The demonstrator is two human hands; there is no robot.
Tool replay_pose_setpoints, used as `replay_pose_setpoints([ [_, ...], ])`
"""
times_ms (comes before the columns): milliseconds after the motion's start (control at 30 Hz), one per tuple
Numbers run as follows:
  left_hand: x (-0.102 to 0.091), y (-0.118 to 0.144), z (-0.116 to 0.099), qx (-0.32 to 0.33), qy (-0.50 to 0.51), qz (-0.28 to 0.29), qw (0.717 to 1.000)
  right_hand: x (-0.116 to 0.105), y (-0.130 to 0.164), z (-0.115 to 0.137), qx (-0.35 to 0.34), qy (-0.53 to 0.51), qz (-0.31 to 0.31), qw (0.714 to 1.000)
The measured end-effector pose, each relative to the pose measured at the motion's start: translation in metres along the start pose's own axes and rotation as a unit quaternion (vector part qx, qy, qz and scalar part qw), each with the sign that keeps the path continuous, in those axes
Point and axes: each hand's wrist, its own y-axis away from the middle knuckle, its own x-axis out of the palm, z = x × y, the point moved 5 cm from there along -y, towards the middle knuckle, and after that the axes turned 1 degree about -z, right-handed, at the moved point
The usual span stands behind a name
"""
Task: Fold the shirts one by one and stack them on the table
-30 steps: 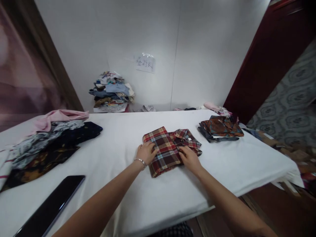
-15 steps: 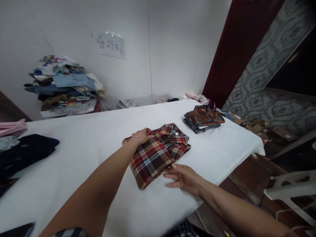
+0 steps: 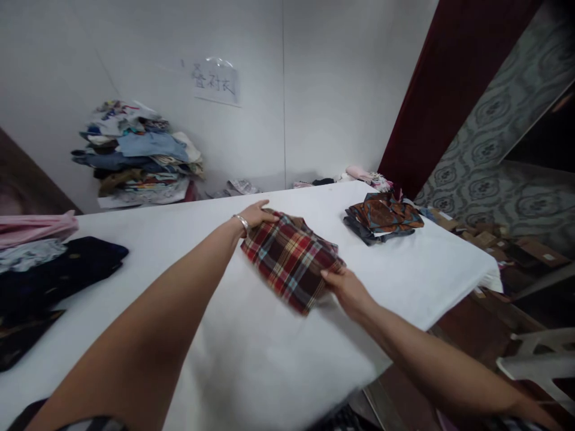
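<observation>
A folded red plaid shirt (image 3: 290, 257) is lifted off the white table (image 3: 251, 353), tilted, between both my hands. My left hand (image 3: 256, 214), with a bracelet on the wrist, grips its far edge. My right hand (image 3: 345, 287) grips its near right corner. A small stack of folded shirts (image 3: 381, 218), an orange patterned one on top, lies on the table to the right of the plaid shirt.
Loose dark, grey and pink clothes (image 3: 40, 263) lie at the table's left. A tall pile of clothes (image 3: 139, 158) stands against the white wall under a paper sign (image 3: 214, 81). A white plastic chair (image 3: 534, 359) and boxes (image 3: 489, 236) are on the right.
The plaid shirt lay flat on the table with my hands pressing it; now both hands hold its edges and it is raised and moved slightly toward the far right.
</observation>
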Motion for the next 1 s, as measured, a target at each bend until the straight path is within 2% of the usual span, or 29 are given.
replay_pose_setpoints([
  [100, -0.057, 0.022, -0.029, 0.103, 0.176, -0.084, 0.975, 0.005, -0.027, 0.062, -0.142, 0.057, 0.002, 0.988],
  [167, -0.086, 0.052, -0.043, 0.178, 0.216, -0.130, 0.951, 0.010, -0.038, 0.095, -0.229, 0.095, 0.004, 0.969],
  [233, -0.099, 0.097, -0.044, 0.226, 0.204, -0.165, 0.938, 0.013, -0.042, 0.107, -0.281, 0.116, 0.011, 0.953],
  [267, -0.097, 0.123, -0.037, 0.235, 0.182, -0.180, 0.938, 0.013, -0.040, 0.104, -0.292, 0.127, 0.016, 0.948],
  [333, -0.078, 0.178, -0.010, 0.216, 0.109, -0.196, 0.950, 0.007, -0.031, 0.081, -0.285, 0.167, 0.027, 0.943],
  [400, -0.045, 0.230, 0.032, 0.164, 0.012, -0.191, 0.968, -0.002, -0.017, 0.042, -0.254, 0.231, 0.055, 0.938],
  [433, -0.026, 0.253, 0.054, 0.136, -0.026, -0.174, 0.975, -0.005, -0.008, 0.021, -0.231, 0.262, 0.089, 0.933],
  [500, 0.011, 0.289, 0.093, 0.078, -0.072, -0.110, 0.988, -0.010, 0.011, -0.014, -0.205, 0.308, 0.166, 0.914],
  [567, 0.033, 0.313, 0.117, 0.035, -0.076, -0.095, 0.992, -0.014, 0.025, -0.034, -0.195, 0.334, 0.212, 0.897],
  [633, 0.041, 0.323, 0.124, 0.006, -0.041, -0.107, 0.993, -0.017, 0.031, -0.038, -0.191, 0.339, 0.217, 0.895],
  [700, 0.042, 0.323, 0.121, -0.018, 0.038, -0.116, 0.992, -0.020, 0.031, -0.035, -0.171, 0.325, 0.210, 0.906],
  [833, 0.033, 0.312, 0.113, -0.103, 0.195, -0.161, 0.962, -0.027, 0.021, -0.026, -0.040, 0.256, 0.208, 0.943],
  [933, 0.023, 0.297, 0.114, -0.183, 0.182, -0.200, 0.945, -0.027, 0.004, -0.011, -0.004, 0.240, 0.127, 0.962],
  [1000, 0.017, 0.282, 0.113, -0.211, 0.157, -0.212, 0.941, -0.018, -0.009, -0.003, -0.004, 0.268, 0.072, 0.961],
])
